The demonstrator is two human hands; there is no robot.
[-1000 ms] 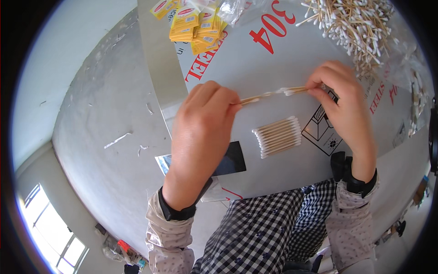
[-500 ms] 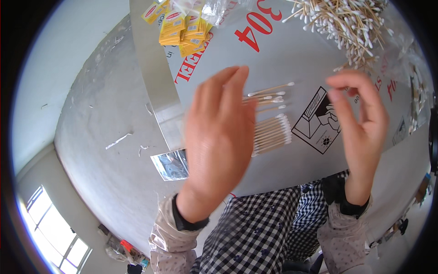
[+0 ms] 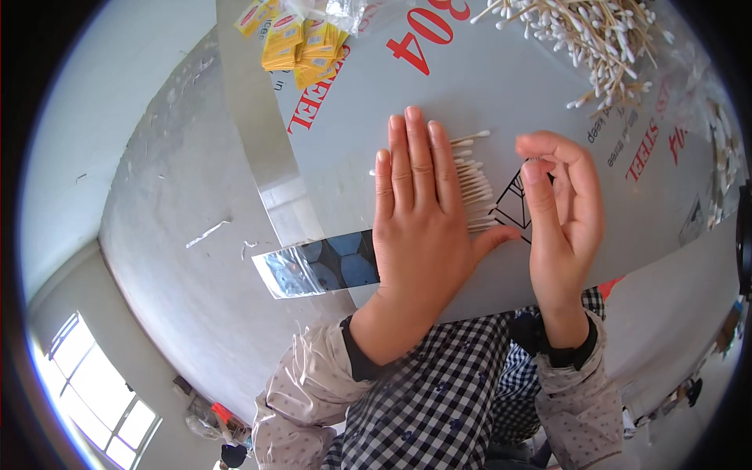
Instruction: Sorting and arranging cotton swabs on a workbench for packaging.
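My left hand [image 3: 427,215] lies flat with its fingers stretched out over a row of cotton swabs [image 3: 476,188] on the metal sheet. Their white tips stick out on the right, between the fingers and the thumb; most of their length is hidden under the hand. Just right of the row, my right hand [image 3: 568,219] is held with curled fingers, its thumb and forefinger tips apart. Nothing shows between them. By the heel of my left hand lies a flat strip [image 3: 345,262], silvery at one end with dark and blue patches, partly covered.
A big loose heap of cotton swabs [image 3: 599,35] is at the far right. Yellow printed packets [image 3: 313,48] lie in a stack at the far left, beside crumpled clear plastic [image 3: 345,12]. The metal sheet [image 3: 352,141] has red lettering and ends on the left above a grey floor.
My left hand has moved right and come down flat across the swab row, uncovering more of the strip. My right hand has shifted left, closer to the row.
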